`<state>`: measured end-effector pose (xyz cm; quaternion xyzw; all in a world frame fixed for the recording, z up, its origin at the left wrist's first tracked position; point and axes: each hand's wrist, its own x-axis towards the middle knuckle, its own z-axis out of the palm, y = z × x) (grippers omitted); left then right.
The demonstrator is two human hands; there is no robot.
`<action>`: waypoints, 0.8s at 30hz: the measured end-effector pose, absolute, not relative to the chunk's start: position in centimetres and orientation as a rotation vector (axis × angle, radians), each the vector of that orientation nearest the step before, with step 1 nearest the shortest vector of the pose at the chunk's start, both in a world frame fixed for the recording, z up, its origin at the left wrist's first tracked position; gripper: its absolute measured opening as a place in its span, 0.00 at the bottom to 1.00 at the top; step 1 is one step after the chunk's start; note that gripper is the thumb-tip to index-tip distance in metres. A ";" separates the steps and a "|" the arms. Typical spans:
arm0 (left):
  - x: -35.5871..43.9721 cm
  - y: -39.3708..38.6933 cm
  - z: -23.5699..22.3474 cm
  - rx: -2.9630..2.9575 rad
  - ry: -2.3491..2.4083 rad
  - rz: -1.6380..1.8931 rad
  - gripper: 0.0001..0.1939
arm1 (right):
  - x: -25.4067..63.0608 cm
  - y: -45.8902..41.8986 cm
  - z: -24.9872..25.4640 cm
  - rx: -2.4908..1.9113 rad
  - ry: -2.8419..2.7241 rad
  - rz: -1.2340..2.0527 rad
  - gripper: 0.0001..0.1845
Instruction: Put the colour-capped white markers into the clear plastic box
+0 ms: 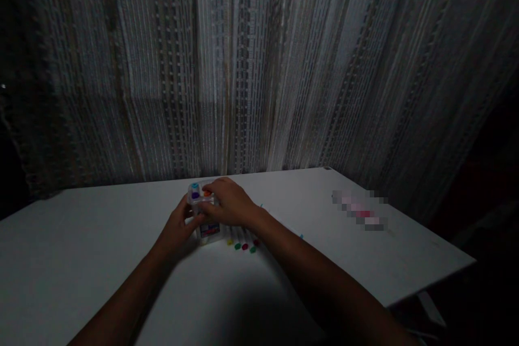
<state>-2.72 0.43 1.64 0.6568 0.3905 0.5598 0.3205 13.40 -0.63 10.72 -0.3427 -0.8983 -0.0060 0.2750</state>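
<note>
A clear plastic box (210, 238) with a printed label stands upright on the white table. Round marker ends in light blue, purple and orange show at its top. My left hand (179, 224) is closed round the lower left side of the box. Over the top right of it lies my right hand (230, 203), its thumb and fingers closed at the orange marker end (207, 193). Several white-barrelled markers (242, 237) with yellow, green and red ends lie beside the box, partly hidden under my right forearm.
Another slim white marker with blue ends (301, 237) lies just past my right forearm. A blurred-out pinkish item (357, 210) rests toward the right side of the white table (101, 227). Behind the table hangs a grey patterned curtain (243, 65). The light is dim.
</note>
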 end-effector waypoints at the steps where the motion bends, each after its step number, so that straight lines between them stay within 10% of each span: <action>1: -2.8 0.5 1.6 1.724 1.013 1.483 0.28 | 13.3 -0.7 10.7 -0.916 -2.457 -0.030 0.18; 24: -2.2 0.2 2.0 1.685 1.043 1.455 0.28 | 15.6 0.3 9.1 -1.088 -1.952 0.096 0.16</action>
